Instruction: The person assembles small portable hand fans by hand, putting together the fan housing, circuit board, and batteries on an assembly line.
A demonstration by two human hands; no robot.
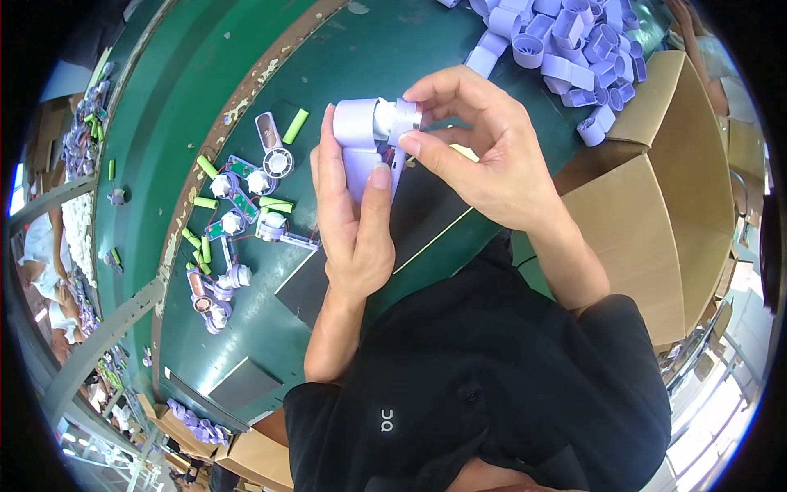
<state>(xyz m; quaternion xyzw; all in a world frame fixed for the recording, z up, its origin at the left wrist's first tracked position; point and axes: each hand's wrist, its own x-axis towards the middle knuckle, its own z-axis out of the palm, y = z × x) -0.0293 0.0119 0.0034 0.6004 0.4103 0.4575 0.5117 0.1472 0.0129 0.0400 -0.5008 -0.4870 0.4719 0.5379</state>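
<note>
Lettering (387, 420) (small, white) marks the black shirt (508, 369), while left hand (352, 238) clamps lilac housing (355, 123) and right hand (502, 168) pinches lilac ring (402, 120).

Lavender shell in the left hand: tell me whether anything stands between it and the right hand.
Yes: the lavender ring, pinched in the right hand, and the white impeller, showing between ring and lavender shell. Nothing visible separates the left hand from the shell.

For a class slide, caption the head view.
Over a green worktable, the left hand holds a lilac device while the right hand pinches its end, lilac shells heaped beyond.
</note>
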